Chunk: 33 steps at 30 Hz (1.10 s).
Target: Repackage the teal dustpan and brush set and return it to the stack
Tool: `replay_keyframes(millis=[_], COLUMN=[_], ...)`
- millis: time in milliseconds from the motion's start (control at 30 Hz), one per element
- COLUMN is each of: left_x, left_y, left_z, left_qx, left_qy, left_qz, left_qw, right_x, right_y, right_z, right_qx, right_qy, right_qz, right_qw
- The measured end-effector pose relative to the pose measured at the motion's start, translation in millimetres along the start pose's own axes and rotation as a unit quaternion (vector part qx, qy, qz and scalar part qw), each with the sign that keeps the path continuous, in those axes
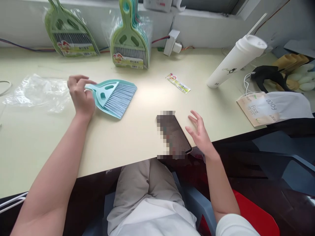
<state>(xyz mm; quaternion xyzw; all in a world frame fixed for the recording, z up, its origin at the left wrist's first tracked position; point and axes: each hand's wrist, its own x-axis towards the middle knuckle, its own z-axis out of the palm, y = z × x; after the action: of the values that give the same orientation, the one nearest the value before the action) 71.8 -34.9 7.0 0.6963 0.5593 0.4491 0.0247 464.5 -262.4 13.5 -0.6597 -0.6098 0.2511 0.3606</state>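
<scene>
My left hand (81,93) is closed around the handle end of a light blue dustpan (114,113), which lies on the table pointing right. A matching small brush (118,96) with grey-blue bristles rests in the pan. Most of the handles are hidden by my fingers. My right hand (199,132) hovers at the table's front edge with its fingers apart and nothing in it. Just left of it lies a phone (180,132), partly blurred out. Crumpled clear plastic wrapping (39,91) lies left of my left hand.
Wrapped green dustpan sets (73,36) and a stack of more sets (129,46) lean against the back wall. A printed label card (178,83) lies mid-table. To the right are a white tumbler (233,62) with a straw, a face-tissue pack (258,109) and a power adapter (171,42).
</scene>
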Motion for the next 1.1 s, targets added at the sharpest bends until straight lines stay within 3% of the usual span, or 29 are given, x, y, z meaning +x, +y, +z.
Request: replay_keyframes(millis=[100, 167, 233, 300, 367, 433, 533, 633, 733, 867, 967, 1033, 1100], left_x=[0.7, 4.7, 9.6, 13.3, 14.4, 13.3, 10.0, 8.0, 7.9, 7.7, 7.1, 7.2, 7.7], left_y=[5.8, 11.3, 16.1, 18.8, 19.6, 19.4, 18.8, 15.8, 9.2, 0.1, -3.9, -5.8, -7.1], left_z=[-3.4, -11.0, -22.8, -35.8, -46.4, -52.6, -53.2, -47.3, -39.4, -32.1, -30.6, -30.0, -28.2], left_qx=[0.05, 0.106, 0.171, 0.216, 0.224, 0.212, 0.189, 0.164, 0.106, -0.081, -0.273, -0.361, -0.4], left_qy=[0.054, 0.039, -0.057, -0.188, -0.291, -0.346, -0.359, -0.337, -0.279, -0.123, -0.07, -0.079, -0.091], left_qz=[-0.038, -0.109, -0.186, -0.233, -0.248, -0.241, -0.209, -0.2, -0.24, -0.337, -0.405, -0.426, -0.423], left_qw=[0.997, 0.988, 0.966, 0.93, 0.896, 0.882, 0.89, 0.905, 0.924, 0.93, 0.87, 0.826, 0.808], right_x=[-10.8, -15.5, -15.9, -11.4, -1.9, 12.4, 42.6, 81.2, 124.9, 176.9, 193.1, 191.6, 184.8], right_y=[-29.6, -50.5, -62.5, -59.1, -38.7, -6.0, 42.3, 55.2, 26.2, -24.9, -45.3, -51.1, -53.9], right_z=[22.8, 36.4, 43.0, 37.9, 19.3, -10.7, -60.9, -84.2, -55.3, 32.0, 82.4, 98.9, 106.0], right_qx=[-0.042, -0.114, -0.171, -0.196, -0.201, -0.21, -0.203, -0.241, -0.315, -0.292, -0.234, -0.186, -0.142], right_qy=[0.004, -0.013, -0.025, -0.028, -0.024, -0.028, -0.044, -0.065, -0.056, -0.016, 0.009, 0.018, -0.001], right_qz=[0.014, 0.0, -0.005, 0.004, 0.025, 0.039, 0.065, 0.089, 0.069, 0.041, 0.042, 0.019, -0.026], right_qw=[0.999, 0.993, 0.985, 0.98, 0.979, 0.977, 0.976, 0.964, 0.945, 0.956, 0.971, 0.982, 0.99])
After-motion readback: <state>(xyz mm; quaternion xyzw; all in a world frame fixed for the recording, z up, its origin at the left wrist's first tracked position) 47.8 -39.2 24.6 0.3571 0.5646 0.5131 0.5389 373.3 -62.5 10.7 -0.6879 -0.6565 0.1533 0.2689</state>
